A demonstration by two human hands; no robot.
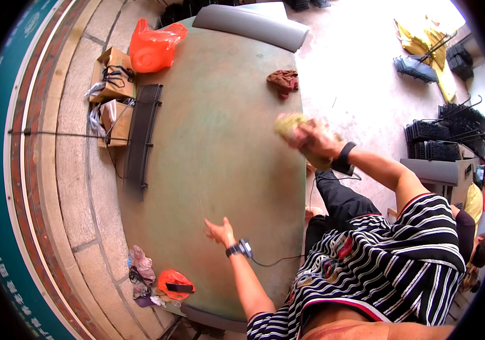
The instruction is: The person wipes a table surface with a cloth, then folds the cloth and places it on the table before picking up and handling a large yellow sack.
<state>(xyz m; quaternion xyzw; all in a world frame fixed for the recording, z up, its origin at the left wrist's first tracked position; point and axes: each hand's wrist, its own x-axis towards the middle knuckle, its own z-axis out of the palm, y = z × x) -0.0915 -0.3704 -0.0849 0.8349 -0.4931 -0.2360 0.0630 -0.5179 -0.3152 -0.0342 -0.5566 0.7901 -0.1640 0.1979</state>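
Head view: we've got the yellowish cloth [289, 123] bunched in our right hand [316, 141] at the table [214, 158] edge, left hand [219, 231] spread flat, empty, well apart on the tabletop, so right is nearer.

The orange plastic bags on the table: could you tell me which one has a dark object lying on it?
The small orange bag at the table's near edge, by the crumpled cloths; the big orange bag at the far corner carries nothing.

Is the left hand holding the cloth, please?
No, the left hand is open and empty above the table, while the right hand grips the yellowish cloth.
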